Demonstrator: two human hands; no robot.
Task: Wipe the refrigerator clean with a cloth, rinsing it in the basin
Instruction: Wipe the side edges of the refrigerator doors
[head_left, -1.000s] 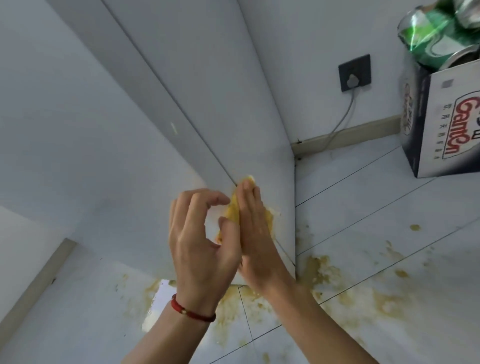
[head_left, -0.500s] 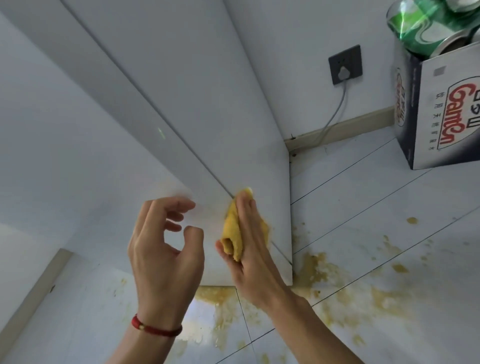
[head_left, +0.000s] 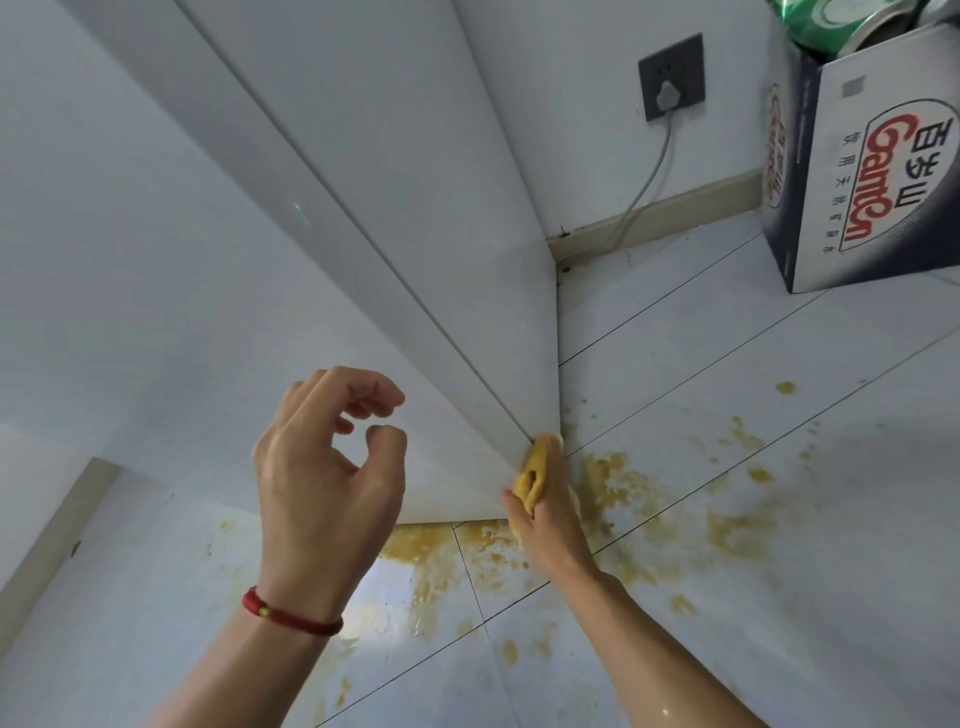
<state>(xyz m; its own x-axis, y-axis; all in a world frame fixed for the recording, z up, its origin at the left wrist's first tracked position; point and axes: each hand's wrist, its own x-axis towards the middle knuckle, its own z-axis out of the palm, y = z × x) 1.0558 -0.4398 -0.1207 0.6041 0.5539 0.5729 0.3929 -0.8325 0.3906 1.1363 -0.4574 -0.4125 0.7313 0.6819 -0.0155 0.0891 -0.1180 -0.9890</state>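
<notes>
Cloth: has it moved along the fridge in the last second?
Yes. The cloth, held by the right hand, slid down the fridge corner seam and now sits close to the bottom corner, just above the stained floor.

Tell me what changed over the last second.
The right hand slid the yellow cloth down the refrigerator corner toward its bottom edge. The left hand pulled away from the right and hovers apart, fingers loosely curled, holding nothing. Unchanged: right-hand grip on the cloth, yellow spill on the floor, carton, plugged-in socket.

stained floor (head_left: 727, 519), wall socket (head_left: 671, 77), printed carton (head_left: 878, 176)
</notes>
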